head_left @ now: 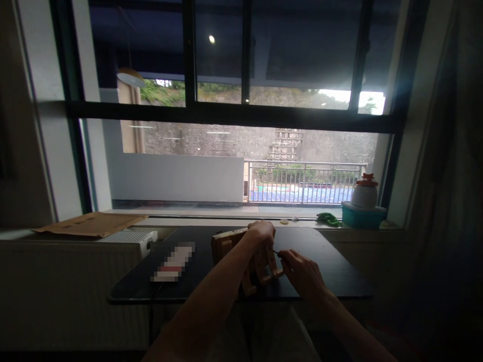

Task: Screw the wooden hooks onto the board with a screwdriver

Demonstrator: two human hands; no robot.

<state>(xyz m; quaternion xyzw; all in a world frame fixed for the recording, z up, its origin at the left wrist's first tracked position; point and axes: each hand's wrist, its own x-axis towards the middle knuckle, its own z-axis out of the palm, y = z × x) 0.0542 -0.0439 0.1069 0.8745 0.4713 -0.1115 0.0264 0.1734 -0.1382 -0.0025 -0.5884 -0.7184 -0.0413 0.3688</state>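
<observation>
A wooden piece (228,243) with several curved, hook-like arms rests on the black table in front of me, tilted. My left hand (263,231) is closed over its upper right edge, and my left forearm covers part of its front. Just to the right, my right hand (302,269) pinches a thin dark rod-like tool (276,252). The tool's far end reaches the wood near one curved arm, just below my left hand. Whether its tip sits in a hole there I cannot tell.
A blurred-out flat item (175,261) lies on the left of the table (332,266), with a cable below it. Brown cardboard (90,223) lies by the radiator (128,236). The windowsill holds a green cloth (329,218), a teal box (362,216) and a white pot (365,195).
</observation>
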